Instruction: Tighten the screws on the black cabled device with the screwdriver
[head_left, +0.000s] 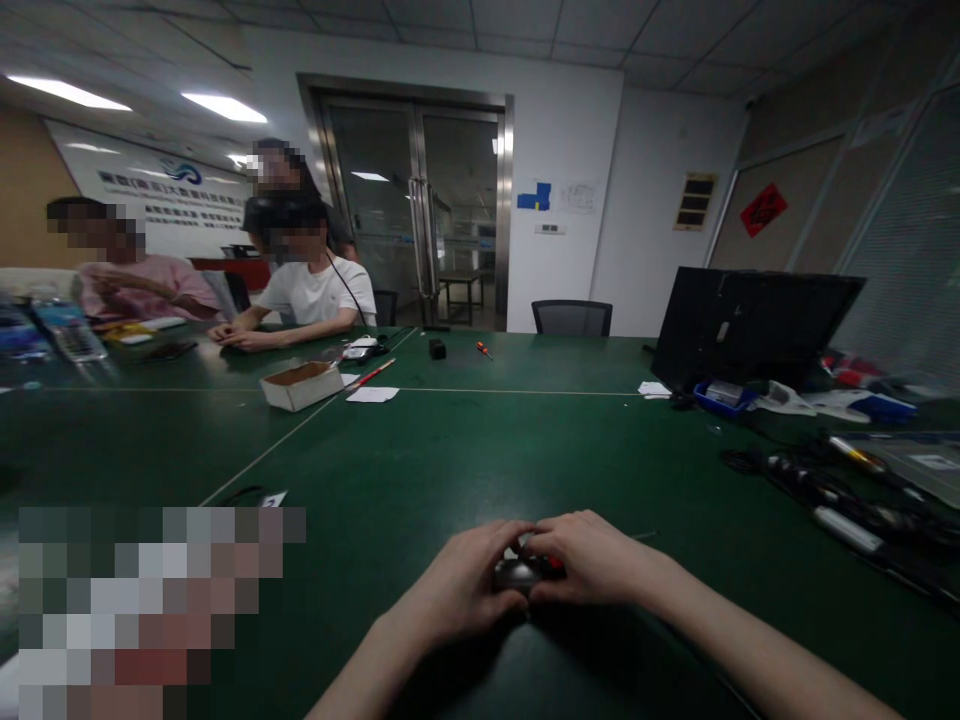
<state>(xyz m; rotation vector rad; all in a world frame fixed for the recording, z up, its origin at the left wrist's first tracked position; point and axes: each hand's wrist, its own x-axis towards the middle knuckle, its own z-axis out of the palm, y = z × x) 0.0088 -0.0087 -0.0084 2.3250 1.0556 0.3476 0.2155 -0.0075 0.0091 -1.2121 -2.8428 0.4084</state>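
Observation:
On the green table [450, 460] close in front of me, my left hand [472, 580] and my right hand [581, 560] meet around a small dark, shiny rounded object [519, 574] that resembles a computer mouse. Left fingers and thumb grip its left side. From the right, my other hand's fingers curl over the top, with the thumb at the near edge. A bit of red shows under the right fingers; its kind is hidden. Beyond the right wrist a thin rod [646, 535] pokes out.
A small open box [301, 386], a red pencil-like stick [373, 374] and white paper [373, 395] lie ahead left. Farther off is an orange screwdriver [484, 350]. A black monitor [757, 325], blue tray [724, 396] and cables [832, 495] occupy the right. Several people are on the left.

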